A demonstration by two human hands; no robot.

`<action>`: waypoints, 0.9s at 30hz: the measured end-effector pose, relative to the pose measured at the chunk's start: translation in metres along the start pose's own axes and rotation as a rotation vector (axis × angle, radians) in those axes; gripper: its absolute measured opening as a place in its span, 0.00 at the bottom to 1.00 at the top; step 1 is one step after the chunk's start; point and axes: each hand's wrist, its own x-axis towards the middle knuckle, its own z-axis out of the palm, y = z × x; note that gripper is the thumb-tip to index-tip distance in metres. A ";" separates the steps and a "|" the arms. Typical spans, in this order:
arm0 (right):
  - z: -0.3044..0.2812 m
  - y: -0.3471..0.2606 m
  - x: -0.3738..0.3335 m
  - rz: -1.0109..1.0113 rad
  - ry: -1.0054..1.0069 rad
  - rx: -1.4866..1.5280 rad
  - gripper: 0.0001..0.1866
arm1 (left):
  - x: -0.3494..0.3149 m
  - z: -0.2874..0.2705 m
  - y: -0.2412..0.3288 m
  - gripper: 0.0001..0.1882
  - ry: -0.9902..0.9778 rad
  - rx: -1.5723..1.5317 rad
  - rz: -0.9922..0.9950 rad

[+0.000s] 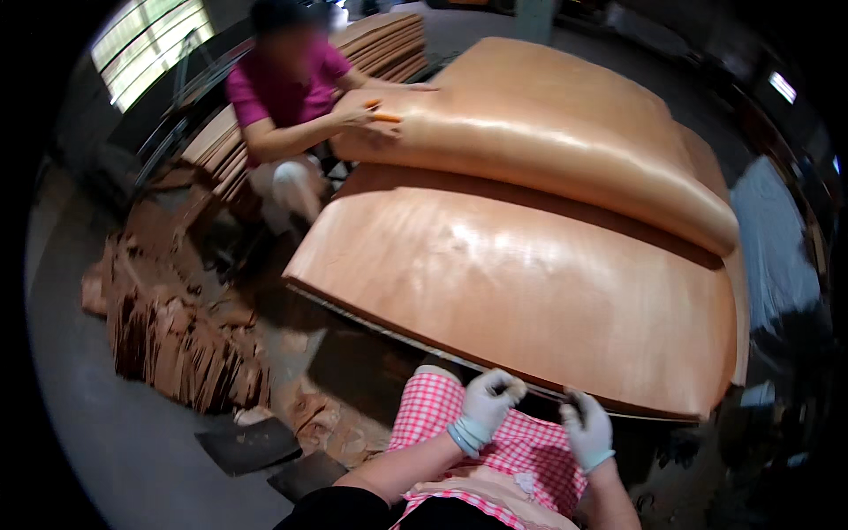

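Observation:
A large stack of thin, tan wood veneer sheets (495, 283) lies in front of me, its near edge just beyond my hands. My left hand (488, 406), in a white glove with a pale blue cuff, is closed with the fingertips pinched together. Anything small between them is too fine to make out. To its right, my right hand (588, 431), gloved alike, has curled fingers with dark tips beside the stack's edge. What it may hold is hidden. Across the stack, the top veneer sheet (548, 159) is bent back in a long curl.
A co-worker in a magenta shirt (287, 84) sits at the far left, hands on the curled sheet, with an orange tool (385, 117). Veneer scraps (177, 344) heap on the floor at left, near dark flat pieces (247, 444). Clear plastic sheeting (773, 238) hangs at right.

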 end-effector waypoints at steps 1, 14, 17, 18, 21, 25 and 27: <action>-0.010 0.024 0.005 0.170 -0.029 0.031 0.11 | 0.018 -0.026 -0.004 0.05 0.063 -0.060 0.016; -0.088 0.071 0.032 0.303 -0.031 -0.597 0.15 | 0.166 -0.423 0.100 0.05 0.974 0.811 0.189; -0.066 0.041 0.048 0.396 -0.130 -0.680 0.20 | 0.180 -0.438 0.097 0.11 0.917 0.956 0.027; -0.064 0.039 0.050 0.428 -0.134 -0.662 0.20 | 0.185 -0.431 0.095 0.12 0.879 1.010 -0.059; -0.058 0.062 0.066 0.392 -0.232 -0.653 0.21 | 0.183 -0.472 0.072 0.13 0.818 0.853 -0.082; -0.075 0.095 0.071 0.509 -0.244 -0.752 0.25 | 0.188 -0.474 0.068 0.13 0.703 0.754 -0.101; -0.074 0.088 0.078 0.573 -0.256 -0.721 0.26 | 0.185 -0.478 0.077 0.15 0.713 0.890 -0.093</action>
